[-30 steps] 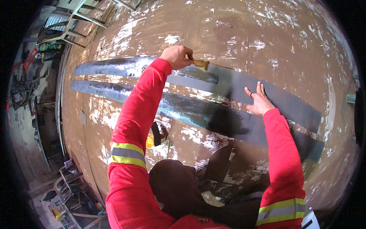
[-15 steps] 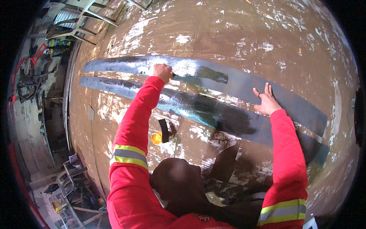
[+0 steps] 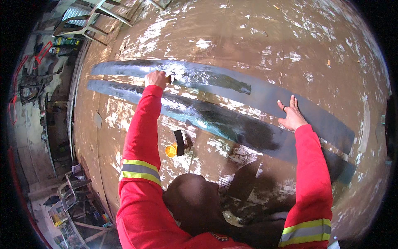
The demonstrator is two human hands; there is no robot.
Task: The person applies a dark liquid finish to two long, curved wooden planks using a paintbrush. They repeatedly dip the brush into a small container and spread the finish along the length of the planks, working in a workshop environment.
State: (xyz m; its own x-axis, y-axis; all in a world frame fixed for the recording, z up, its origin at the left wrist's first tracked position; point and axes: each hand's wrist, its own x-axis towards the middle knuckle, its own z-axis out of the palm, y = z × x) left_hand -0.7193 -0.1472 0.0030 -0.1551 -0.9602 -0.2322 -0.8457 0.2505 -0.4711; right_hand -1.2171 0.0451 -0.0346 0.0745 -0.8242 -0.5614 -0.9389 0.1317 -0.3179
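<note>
Two long, tapering grey strips lie side by side on the brown sheet, a far strip [image 3: 269,97] and a near strip [image 3: 199,114]. Dark, shiny streaks cover part of each. My left hand [image 3: 156,79] is closed at the left part of the far strip. A small brown piece pokes out from its fingers; what kind of thing it is, I cannot make out. Spread with fingers apart, my right hand [image 3: 292,116] rests on the plain grey right part of the far strip. Closer to me stand a small yellow cup [image 3: 170,151] and a curved black piece [image 3: 179,143] beside it.
The brown sheet [image 3: 232,37] has worn white patches. A plastic chair [image 3: 85,29] stands at the far left. Along the left side are metal frames [image 3: 37,89], a red-handled tool [image 3: 43,54] and cluttered racks [image 3: 74,220].
My left hand has slid left along the far strip with the small brown piece. My right hand keeps its place on the strip, nearly unchanged.
</note>
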